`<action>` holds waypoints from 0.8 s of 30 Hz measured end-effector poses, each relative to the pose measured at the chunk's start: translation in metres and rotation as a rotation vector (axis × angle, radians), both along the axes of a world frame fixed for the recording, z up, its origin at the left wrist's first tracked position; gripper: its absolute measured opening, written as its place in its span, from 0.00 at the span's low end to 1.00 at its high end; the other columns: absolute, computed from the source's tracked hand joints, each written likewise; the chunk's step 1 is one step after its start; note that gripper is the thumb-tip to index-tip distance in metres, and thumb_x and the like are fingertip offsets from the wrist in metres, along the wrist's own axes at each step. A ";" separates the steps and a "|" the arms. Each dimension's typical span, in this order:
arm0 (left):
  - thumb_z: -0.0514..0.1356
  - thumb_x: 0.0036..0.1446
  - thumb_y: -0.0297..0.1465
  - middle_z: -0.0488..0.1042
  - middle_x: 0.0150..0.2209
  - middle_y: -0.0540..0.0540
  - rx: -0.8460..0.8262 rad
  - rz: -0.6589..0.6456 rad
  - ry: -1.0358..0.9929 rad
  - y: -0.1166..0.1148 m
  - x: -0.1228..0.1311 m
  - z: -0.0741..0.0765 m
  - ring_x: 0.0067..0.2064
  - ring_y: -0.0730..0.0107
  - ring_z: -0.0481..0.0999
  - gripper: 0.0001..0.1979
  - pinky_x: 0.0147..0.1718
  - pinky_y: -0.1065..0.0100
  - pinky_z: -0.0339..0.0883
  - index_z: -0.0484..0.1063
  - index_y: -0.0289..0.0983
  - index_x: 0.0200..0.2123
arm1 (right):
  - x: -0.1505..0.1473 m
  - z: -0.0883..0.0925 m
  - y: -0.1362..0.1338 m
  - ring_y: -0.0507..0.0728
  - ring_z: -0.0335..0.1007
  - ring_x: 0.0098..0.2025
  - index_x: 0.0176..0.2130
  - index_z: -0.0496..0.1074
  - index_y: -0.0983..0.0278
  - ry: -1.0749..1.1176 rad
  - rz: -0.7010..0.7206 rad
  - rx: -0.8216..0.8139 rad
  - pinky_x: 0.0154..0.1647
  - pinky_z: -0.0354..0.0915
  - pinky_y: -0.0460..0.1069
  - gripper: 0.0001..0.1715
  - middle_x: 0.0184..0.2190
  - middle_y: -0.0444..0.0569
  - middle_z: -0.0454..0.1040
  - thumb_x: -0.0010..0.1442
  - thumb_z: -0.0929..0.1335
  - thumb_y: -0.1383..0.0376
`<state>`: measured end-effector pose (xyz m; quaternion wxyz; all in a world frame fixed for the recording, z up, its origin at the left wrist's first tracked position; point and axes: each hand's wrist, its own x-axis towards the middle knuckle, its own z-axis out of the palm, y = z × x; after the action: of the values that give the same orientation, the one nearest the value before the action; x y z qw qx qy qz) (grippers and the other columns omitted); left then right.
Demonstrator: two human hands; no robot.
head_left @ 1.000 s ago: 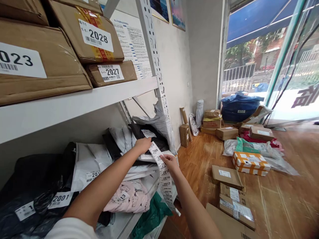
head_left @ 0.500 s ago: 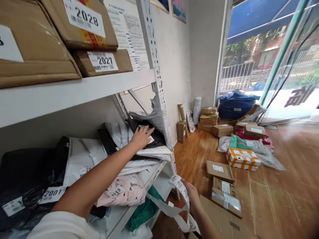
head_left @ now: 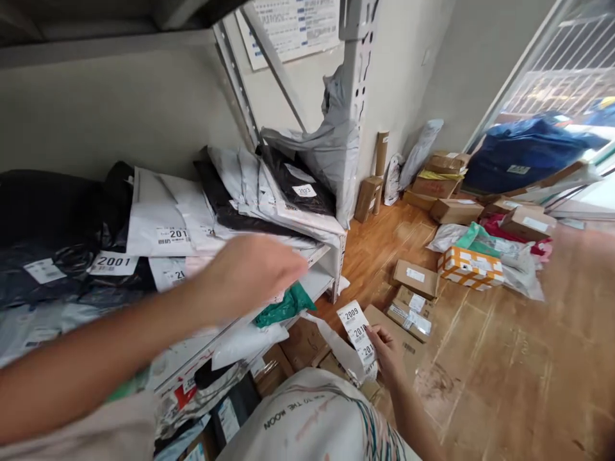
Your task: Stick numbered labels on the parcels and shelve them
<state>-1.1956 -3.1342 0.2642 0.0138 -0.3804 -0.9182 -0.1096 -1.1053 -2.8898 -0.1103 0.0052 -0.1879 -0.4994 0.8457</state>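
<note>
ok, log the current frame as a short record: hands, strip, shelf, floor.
left hand: in front of shelf view, motion-blurred, grip unclear
right hand: holding label strip
label strip: printed numbers, 2009 at top
shelf: black package, 2001 label, green package
floor: orange-and-white box, blue sack near window
</note>
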 end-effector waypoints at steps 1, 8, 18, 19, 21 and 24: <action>0.53 0.63 0.41 0.74 0.24 0.52 -0.034 -0.039 -0.118 -0.006 0.023 -0.023 0.30 0.69 0.73 0.19 0.42 0.63 0.66 0.78 0.41 0.27 | 0.000 0.002 -0.005 0.50 0.59 0.20 0.25 0.69 0.63 0.037 0.028 0.031 0.20 0.55 0.45 0.22 0.20 0.43 0.69 0.47 0.76 0.50; 0.61 0.56 0.42 0.76 0.49 0.39 0.930 0.468 -0.780 -0.015 0.069 -0.260 0.46 0.59 0.76 0.26 0.44 0.63 0.70 0.68 0.36 0.55 | -0.010 0.015 -0.070 0.50 0.59 0.23 0.27 0.69 0.64 0.242 0.299 0.219 0.24 0.57 0.45 0.19 0.21 0.42 0.66 0.54 0.73 0.51; 0.52 0.61 0.45 0.73 0.22 0.48 0.668 0.751 -0.482 -0.057 0.140 -0.338 0.27 0.69 0.69 0.23 0.28 0.70 0.60 0.76 0.34 0.26 | 0.011 -0.002 -0.140 0.55 0.69 0.35 0.39 0.74 0.64 0.350 0.775 0.143 0.38 0.65 0.48 0.16 0.33 0.47 0.75 0.55 0.73 0.56; 0.51 0.62 0.46 0.72 0.22 0.48 0.683 0.790 -0.470 -0.061 0.147 -0.343 0.26 0.69 0.69 0.24 0.28 0.70 0.60 0.75 0.35 0.25 | 0.015 -0.005 -0.147 0.55 0.70 0.34 0.37 0.74 0.64 0.333 0.777 0.125 0.38 0.66 0.48 0.16 0.32 0.47 0.75 0.54 0.73 0.55; 0.52 0.61 0.44 0.74 0.25 0.48 0.830 0.929 -0.476 -0.072 0.156 -0.357 0.30 0.67 0.72 0.22 0.31 0.69 0.64 0.75 0.36 0.26 | 0.026 -0.010 -0.160 0.55 0.70 0.32 0.36 0.75 0.64 0.276 0.706 0.107 0.36 0.66 0.48 0.17 0.31 0.46 0.75 0.53 0.74 0.54; 0.57 0.58 0.39 0.77 0.36 0.45 1.082 1.278 -0.443 -0.106 0.160 -0.377 0.42 0.62 0.76 0.12 0.40 0.66 0.68 0.75 0.38 0.35 | 0.046 -0.017 -0.171 0.55 0.70 0.32 0.34 0.75 0.64 0.186 0.582 0.120 0.36 0.66 0.49 0.19 0.30 0.47 0.76 0.51 0.74 0.51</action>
<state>-1.0355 -3.2400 -0.1126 0.0728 0.2973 -0.7593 -0.5742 -1.0595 -3.0607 -0.1270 -0.1806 0.0418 -0.5787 0.7942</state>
